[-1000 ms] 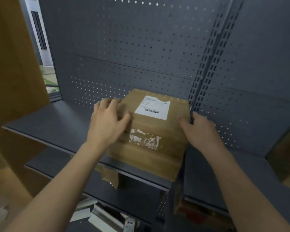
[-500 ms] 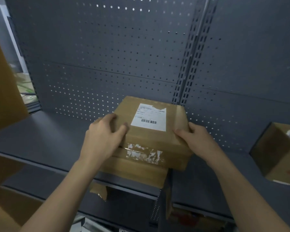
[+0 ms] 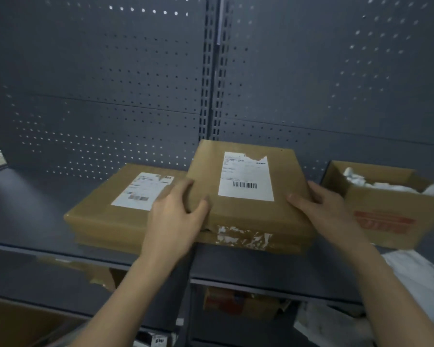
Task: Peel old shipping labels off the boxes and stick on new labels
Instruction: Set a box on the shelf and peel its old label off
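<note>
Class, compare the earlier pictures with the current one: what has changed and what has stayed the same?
The held box has moved right, from left of the slotted upright to mostly right of it, beside a second labelled box. The left hand and right hand still grip its sides; its torn label remains on.

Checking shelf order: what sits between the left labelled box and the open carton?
The box gripped by the left hand and right hand, torn label on top; head view.
</note>
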`<state>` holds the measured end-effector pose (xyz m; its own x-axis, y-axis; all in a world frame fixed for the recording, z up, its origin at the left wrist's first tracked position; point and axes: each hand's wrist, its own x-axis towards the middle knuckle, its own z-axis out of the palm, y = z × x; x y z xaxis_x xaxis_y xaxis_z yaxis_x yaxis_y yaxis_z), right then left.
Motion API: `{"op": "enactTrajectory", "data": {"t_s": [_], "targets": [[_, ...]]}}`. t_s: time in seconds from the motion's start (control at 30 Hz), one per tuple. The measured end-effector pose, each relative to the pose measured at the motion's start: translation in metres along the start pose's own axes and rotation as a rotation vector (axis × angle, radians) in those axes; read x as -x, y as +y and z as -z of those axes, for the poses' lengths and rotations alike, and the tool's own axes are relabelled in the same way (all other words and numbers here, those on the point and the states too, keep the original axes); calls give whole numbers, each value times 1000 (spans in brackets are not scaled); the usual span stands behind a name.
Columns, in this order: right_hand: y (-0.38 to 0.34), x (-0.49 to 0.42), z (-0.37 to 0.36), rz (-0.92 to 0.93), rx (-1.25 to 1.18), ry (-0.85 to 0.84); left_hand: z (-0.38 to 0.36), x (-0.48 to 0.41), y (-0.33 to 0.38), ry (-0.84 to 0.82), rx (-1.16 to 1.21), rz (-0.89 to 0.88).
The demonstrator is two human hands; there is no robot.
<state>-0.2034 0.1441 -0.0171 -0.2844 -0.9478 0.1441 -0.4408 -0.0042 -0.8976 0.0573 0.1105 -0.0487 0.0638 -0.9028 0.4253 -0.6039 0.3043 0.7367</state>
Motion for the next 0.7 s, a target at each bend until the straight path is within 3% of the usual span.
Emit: {"op": "enactTrajectory", "data": {"t_s": [0.23, 0.43, 0.6, 0.7], "targets": [[68, 20, 64, -64, -7, -51, -70, 49, 29, -122, 21, 27], [110, 13, 59, -178, -18, -140, -90, 63, 15, -198, -39, 154], [110, -4, 60, -168, 76, -191, -86, 48, 11, -259, -106, 158], [99, -16, 58, -28, 293, -84, -85, 25, 11, -290, -158, 125]]}}
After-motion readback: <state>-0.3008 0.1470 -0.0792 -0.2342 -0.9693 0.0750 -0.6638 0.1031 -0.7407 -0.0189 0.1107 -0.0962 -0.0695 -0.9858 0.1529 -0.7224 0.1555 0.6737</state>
